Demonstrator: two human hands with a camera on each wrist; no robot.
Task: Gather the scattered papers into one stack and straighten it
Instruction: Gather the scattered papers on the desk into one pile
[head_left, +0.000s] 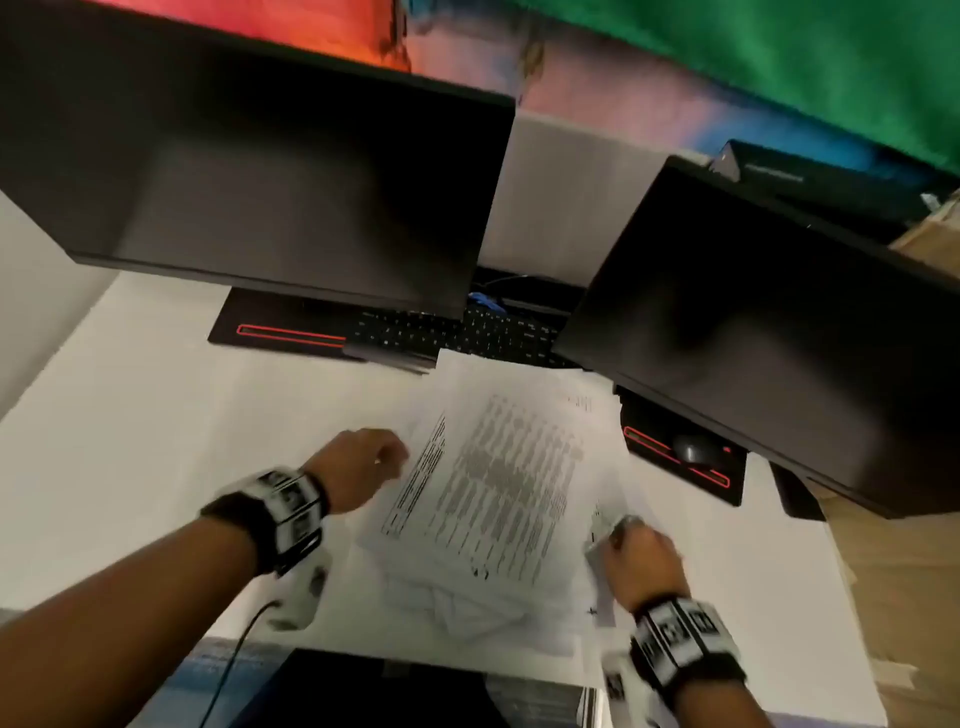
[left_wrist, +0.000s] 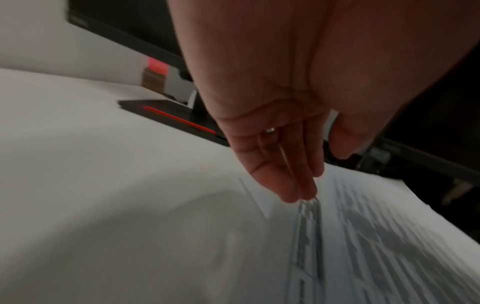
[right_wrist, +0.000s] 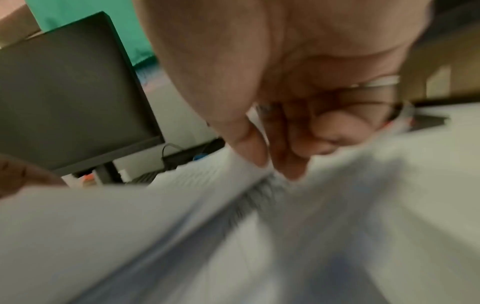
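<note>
A loose pile of printed white papers (head_left: 498, 483) lies fanned out on the white desk (head_left: 130, 441), its sheets skewed at different angles. My left hand (head_left: 363, 467) is at the pile's left edge. In the left wrist view its straight fingers (left_wrist: 303, 185) point down and touch the top sheet (left_wrist: 376, 236). My right hand (head_left: 639, 561) is at the pile's right edge. There its thumb and fingers (right_wrist: 272, 160) pinch a lifted sheet edge (right_wrist: 155, 236). That view is badly blurred.
Two dark monitors (head_left: 270, 182) (head_left: 769, 332) overhang the back of the desk, on bases with red stripes (head_left: 280, 327). A black keyboard (head_left: 467, 332) lies just behind the papers and a mouse (head_left: 693, 449) to their right. A dark object (head_left: 374, 691) sits below the front edge.
</note>
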